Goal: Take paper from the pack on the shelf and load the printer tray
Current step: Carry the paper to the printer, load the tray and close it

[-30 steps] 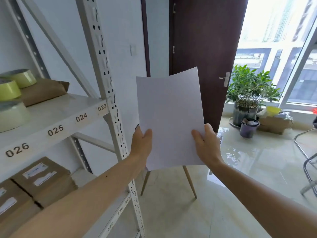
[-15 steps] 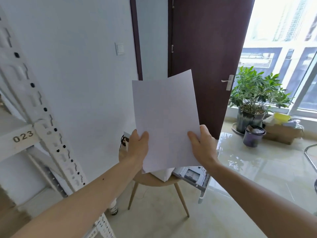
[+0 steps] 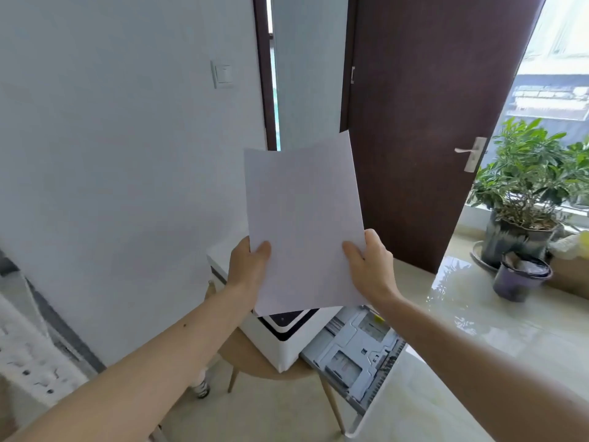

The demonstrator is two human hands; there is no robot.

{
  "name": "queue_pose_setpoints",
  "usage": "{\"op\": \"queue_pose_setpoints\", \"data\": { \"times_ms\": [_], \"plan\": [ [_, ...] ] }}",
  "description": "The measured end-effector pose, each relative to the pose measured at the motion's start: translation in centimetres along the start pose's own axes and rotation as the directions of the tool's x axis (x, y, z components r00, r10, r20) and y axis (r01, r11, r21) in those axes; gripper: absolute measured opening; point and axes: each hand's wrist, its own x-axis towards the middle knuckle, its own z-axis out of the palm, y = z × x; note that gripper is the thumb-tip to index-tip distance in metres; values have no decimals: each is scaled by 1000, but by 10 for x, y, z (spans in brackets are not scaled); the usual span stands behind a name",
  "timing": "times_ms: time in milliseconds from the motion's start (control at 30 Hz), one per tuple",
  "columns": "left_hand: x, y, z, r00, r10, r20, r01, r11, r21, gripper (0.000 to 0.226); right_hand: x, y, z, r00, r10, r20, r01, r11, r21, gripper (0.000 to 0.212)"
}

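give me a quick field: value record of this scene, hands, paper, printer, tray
left hand: grips the lower left edge of the white paper sheets
right hand: grips the lower right edge
paper: held upright in the air, above the printer
white box-shaped printer: sits on a round wooden stool
grey plastic paper tray: pulled out to the printer's right, no paper visible in it
task state: paper not yet loaded
background: dark brown door, potted green plant
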Motion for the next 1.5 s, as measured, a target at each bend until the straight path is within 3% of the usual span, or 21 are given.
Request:
{"op": "queue_pose_setpoints", "data": {
  "times_ms": [400, 567, 700, 867, 967, 1267, 1500],
  "plan": [
    [123, -18, 46, 970, -115, -214, 122, 992, 21, 13, 134, 41, 43, 985, 5, 175, 2, 999, -39, 22],
    [151, -37, 59, 929, -121, -349, 137, 990, 22, 19, 178, 59, 66, 959, 88, 268, -86, 996, -17, 21],
    [163, -53, 72, 898, -28, -439, 61, 996, 60, 11, 210, 73, 84, 918, 135, 372, -151, 988, 15, 20],
    [172, -69, 91, 825, 59, -562, -14, 996, 84, 12, 246, 99, 109, 840, 135, 526, -229, 966, 118, 35],
    [174, -74, 99, 776, 60, -628, -39, 998, 47, 6, 263, 108, 123, 779, 124, 615, -277, 947, 160, 26],
    [172, -86, 105, 754, 101, -649, -79, 995, 63, 19, 272, 128, 141, 664, -39, 747, -326, 883, 336, 15],
    [164, -94, 110, 766, 167, -621, -116, 986, 122, 18, 268, 143, 133, 678, -132, 723, -306, 844, 441, 21]
  ]
}}
